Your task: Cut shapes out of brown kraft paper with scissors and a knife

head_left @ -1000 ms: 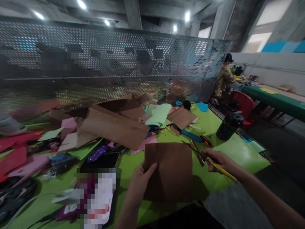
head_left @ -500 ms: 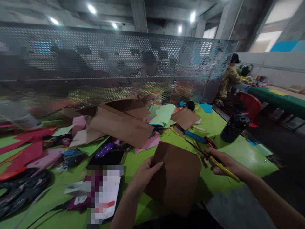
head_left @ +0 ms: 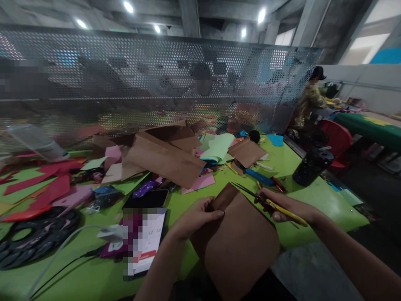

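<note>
My left hand (head_left: pixel 203 216) pinches the upper left part of a brown paper sheet (head_left: pixel 241 238), thumb on top and fingers behind. The sheet is tilted over the table's front edge, with one rounded lower right corner. Yellow-handled scissors (head_left: pixel 283 211) are in my right hand (head_left: pixel 277 204), its fingers closed round the handles. Their dark blades (head_left: pixel 246 189) point left across the sheet's upper right edge. Whether the blades touch the paper I cannot tell.
More brown paper (head_left: pixel 166 159) and coloured scraps lie behind on the green table (head_left: pixel 316 209). A phone with a lit screen (head_left: pixel 148 242) and cables are at left. A black cup (head_left: pixel 311 167) stands at right. A perforated metal screen (head_left: pixel 150 79) borders the back; a person (head_left: pixel 310 98) sits beyond.
The brown sheet has turned and tilted in my left hand. My right hand has brought the scissors left, so the blades now overlap the sheet's top edge. The view has shifted slightly.
</note>
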`<state>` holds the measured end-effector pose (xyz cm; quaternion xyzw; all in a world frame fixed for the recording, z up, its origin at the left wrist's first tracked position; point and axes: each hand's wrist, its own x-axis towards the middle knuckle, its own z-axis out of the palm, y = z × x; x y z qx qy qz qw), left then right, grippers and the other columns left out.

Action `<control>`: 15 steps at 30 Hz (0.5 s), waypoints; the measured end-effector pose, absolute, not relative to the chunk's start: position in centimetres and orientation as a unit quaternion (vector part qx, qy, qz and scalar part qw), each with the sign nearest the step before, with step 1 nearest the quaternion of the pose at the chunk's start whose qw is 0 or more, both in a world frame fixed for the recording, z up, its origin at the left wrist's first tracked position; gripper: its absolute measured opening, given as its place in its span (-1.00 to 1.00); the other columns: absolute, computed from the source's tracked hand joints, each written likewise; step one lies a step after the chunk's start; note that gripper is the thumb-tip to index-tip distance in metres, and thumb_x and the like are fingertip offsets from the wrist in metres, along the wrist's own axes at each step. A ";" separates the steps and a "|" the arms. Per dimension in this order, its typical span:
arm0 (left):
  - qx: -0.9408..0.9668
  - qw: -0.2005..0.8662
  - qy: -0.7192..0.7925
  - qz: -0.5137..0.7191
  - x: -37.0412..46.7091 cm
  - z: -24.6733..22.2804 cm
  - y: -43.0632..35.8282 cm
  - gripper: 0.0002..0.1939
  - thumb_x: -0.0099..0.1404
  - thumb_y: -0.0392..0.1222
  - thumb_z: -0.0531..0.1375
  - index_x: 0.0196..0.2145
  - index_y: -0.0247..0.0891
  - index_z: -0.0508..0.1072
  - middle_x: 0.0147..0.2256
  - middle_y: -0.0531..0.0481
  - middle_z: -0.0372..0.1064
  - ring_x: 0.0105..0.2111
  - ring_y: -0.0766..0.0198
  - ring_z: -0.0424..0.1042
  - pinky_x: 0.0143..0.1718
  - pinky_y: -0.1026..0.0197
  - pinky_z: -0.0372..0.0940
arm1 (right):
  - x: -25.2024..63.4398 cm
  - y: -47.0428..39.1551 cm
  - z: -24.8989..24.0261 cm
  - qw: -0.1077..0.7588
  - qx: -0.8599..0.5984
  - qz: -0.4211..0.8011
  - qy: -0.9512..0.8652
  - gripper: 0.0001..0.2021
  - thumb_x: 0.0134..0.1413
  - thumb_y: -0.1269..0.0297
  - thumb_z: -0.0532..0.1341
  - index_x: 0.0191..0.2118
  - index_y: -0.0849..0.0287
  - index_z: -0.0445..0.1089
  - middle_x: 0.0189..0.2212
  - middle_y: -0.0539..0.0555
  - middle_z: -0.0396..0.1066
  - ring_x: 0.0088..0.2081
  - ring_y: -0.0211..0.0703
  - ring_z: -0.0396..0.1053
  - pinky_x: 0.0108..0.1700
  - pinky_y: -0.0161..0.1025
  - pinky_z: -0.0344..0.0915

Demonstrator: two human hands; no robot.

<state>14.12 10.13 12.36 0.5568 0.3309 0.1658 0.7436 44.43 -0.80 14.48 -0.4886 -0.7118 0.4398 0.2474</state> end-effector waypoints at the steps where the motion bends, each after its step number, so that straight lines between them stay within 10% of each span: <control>1: 0.561 0.741 0.329 0.165 14.2 12.5 10.1 -0.61 -0.02 0.00 0.46 -0.28 -0.26 0.57 -0.33 -0.02 0.55 -0.38 0.18 0.47 -0.34 0.25 0.30 | 44.3 -0.8 14.5 0.238 -0.487 0.438 -0.717 -0.36 0.10 -0.30 0.18 0.10 0.11 0.23 -0.19 0.07 0.28 -0.21 -0.08 0.25 -0.15 -0.20 0.26; 15: 0.604 0.715 0.321 0.142 14.4 12.0 10.1 -0.70 0.02 -0.08 0.42 -0.30 -0.27 0.57 -0.38 0.02 0.54 -0.40 0.23 0.44 -0.37 0.30 0.27 | 42.9 -0.6 14.4 0.228 -0.481 0.424 -0.733 -0.29 0.02 -0.41 0.16 0.00 0.15 0.27 -0.22 0.04 0.28 -0.22 -0.07 0.23 -0.20 -0.24 0.18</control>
